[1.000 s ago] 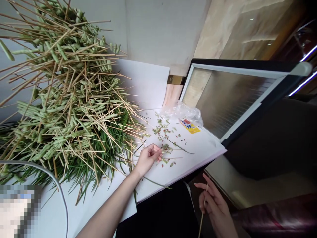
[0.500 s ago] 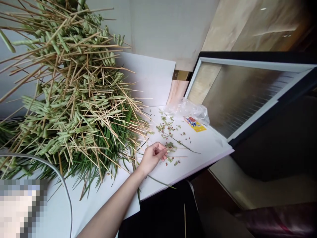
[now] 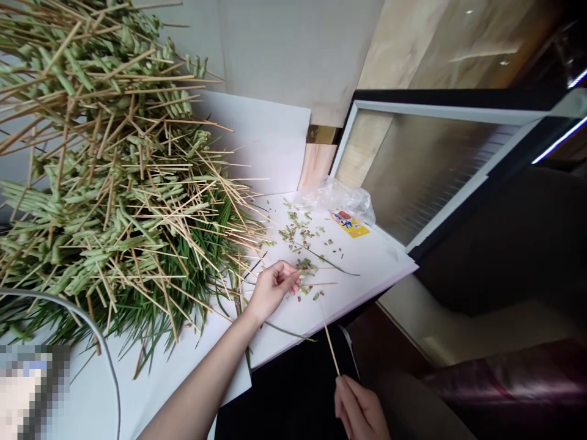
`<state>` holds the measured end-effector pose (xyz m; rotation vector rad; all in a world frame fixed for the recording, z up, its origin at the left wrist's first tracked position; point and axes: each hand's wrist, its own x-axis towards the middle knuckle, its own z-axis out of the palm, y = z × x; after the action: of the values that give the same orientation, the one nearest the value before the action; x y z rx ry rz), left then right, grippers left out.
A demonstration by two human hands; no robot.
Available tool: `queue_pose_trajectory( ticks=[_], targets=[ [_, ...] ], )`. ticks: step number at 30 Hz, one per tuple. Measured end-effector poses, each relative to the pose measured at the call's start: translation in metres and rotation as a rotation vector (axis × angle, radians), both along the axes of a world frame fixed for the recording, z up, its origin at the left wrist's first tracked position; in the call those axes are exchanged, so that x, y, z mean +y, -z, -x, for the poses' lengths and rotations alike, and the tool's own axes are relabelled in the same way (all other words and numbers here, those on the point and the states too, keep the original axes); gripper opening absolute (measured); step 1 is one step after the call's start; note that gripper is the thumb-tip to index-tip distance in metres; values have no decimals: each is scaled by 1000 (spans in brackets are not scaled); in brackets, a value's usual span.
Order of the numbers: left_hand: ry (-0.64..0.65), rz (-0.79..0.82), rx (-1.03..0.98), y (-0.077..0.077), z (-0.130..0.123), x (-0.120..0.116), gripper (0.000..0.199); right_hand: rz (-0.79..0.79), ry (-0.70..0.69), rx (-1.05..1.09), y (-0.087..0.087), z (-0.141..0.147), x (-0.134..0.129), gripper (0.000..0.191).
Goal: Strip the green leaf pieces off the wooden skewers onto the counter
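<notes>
My left hand (image 3: 277, 290) is above the white tabletop, thumb and fingers pinched on what looks like a small pale-green piece of green bean (image 3: 300, 274). Just past its fingertips are cut green bean pieces (image 3: 306, 264), some with reddish bits among them. Low in the view, my right hand (image 3: 361, 408) grips a thin bamboo skewer (image 3: 331, 345) near its lower end. The skewer's tip points up and left towards the table edge, and no food shows on it. To the left rises a large heap of skewered green beans (image 3: 137, 201), their bare stick ends jutting out.
Long green stalks (image 3: 220, 226) lie under the heap. Behind the scraps sits a clear plastic bag (image 3: 339, 198) with a yellow label (image 3: 353, 226). A framed glass panel (image 3: 426, 177) leans at the right. A grey cable (image 3: 107, 354) curves across the lower left.
My right hand has come into view from below, and the skewer it holds has risen towards the table. My left hand keeps its pinch. The whole view has shifted slightly.
</notes>
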<state>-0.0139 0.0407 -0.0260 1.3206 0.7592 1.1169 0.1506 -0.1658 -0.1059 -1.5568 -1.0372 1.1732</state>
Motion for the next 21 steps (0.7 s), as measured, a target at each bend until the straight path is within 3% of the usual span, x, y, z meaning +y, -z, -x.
queue_pose_trajectory(
  ticks=[4, 9, 21],
  targets=[
    [-8, -29, 21, -2, 1, 1, 37, -94, -56, -61, -17, 8, 20, 59],
    [12, -75, 76, -2, 0, 0, 39, -99, -50, -74, -28, 9, 29, 58],
    [20, -109, 135, 0, 0, -1, 34, -121, -78, -82, -29, 6, 34, 57]
  ],
)
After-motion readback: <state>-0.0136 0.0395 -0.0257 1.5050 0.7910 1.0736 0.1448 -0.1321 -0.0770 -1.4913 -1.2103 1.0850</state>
